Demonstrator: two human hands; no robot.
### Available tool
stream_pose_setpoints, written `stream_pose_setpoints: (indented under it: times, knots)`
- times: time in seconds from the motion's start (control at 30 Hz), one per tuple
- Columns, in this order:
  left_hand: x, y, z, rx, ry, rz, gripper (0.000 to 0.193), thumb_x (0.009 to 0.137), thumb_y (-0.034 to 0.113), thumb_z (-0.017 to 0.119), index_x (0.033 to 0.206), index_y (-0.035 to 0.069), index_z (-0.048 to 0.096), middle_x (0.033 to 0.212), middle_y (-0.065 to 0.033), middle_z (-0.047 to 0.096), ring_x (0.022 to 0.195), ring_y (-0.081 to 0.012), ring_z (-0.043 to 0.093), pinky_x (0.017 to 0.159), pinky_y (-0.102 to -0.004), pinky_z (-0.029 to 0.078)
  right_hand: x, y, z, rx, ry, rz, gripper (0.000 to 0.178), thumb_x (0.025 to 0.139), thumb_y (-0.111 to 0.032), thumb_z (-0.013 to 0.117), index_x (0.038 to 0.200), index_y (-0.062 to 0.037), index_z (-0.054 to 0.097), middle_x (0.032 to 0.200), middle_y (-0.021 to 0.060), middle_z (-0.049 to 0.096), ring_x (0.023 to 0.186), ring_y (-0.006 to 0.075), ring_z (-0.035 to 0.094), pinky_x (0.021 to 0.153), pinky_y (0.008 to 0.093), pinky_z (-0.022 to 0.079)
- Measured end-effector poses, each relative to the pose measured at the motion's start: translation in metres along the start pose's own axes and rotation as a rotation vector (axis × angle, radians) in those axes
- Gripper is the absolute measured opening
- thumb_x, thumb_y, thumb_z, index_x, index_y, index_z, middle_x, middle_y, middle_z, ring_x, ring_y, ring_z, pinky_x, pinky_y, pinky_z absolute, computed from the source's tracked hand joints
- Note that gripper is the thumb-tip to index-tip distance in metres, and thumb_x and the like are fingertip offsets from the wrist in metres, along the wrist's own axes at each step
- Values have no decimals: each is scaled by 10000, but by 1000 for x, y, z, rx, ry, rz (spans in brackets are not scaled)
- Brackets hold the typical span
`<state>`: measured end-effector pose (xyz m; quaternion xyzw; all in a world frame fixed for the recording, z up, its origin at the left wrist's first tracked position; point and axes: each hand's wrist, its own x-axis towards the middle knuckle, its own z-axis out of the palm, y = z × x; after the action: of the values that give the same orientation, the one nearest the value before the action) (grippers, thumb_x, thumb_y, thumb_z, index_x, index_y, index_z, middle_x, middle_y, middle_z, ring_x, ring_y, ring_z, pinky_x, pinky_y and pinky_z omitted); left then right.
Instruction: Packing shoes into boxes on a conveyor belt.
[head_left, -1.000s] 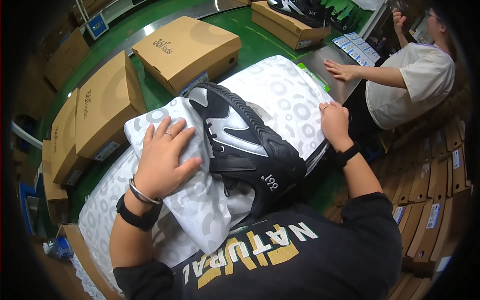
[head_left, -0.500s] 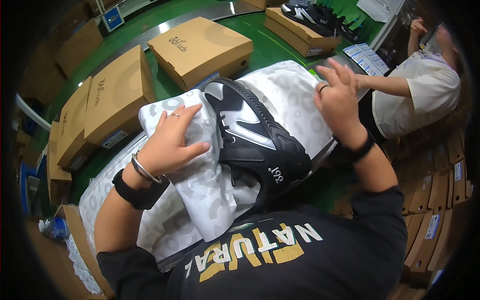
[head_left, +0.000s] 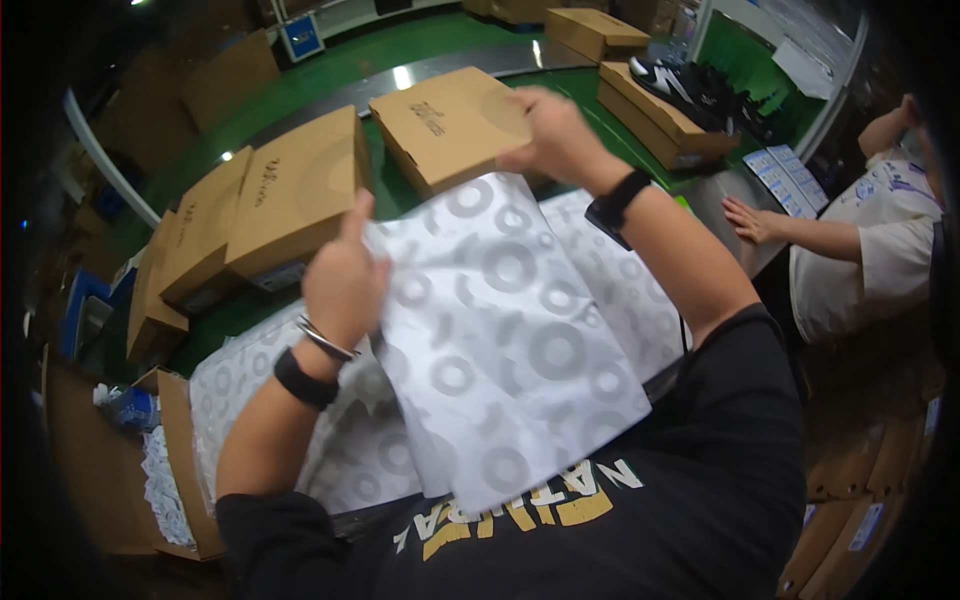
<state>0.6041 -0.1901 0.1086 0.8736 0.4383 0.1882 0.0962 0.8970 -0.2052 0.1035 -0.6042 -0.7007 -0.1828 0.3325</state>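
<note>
Paper (head_left: 490, 330) at centre is looking part-folded, lower end loose; left hand (head_left: 343, 285) is flanking it, right hand (head_left: 560, 137) overlapping the upper-centre box (head_left: 440, 130), blur hiding both grips.

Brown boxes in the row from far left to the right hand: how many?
4: first box by the right hand, second box beyond the left hand, third box left of it, fourth box far left. Others may be hidden.
</note>
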Motion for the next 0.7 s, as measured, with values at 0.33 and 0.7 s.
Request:
stream_pose_setpoints:
  times: [0.33,0.7]
  knots:
    - [-15,-28,48,-395,56,129,593,780,145,544,1292,8,276,1229,-305,350,1141,-428,365,948,-395,338,1,8,72,13,81,189,590,781,-265,532,1262,8,327,949,206,578,795,343,570,727,381,458]
    - [-11,-29,38,-420,61,22,687,790,163,564,1337,14,176,1292,-249,327,1189,-331,357,970,-349,308,-95,65,-1,1268,-124,1306,625,831,-498,452,1172,11,331,1014,165,515,768,256,597,622,372,525]
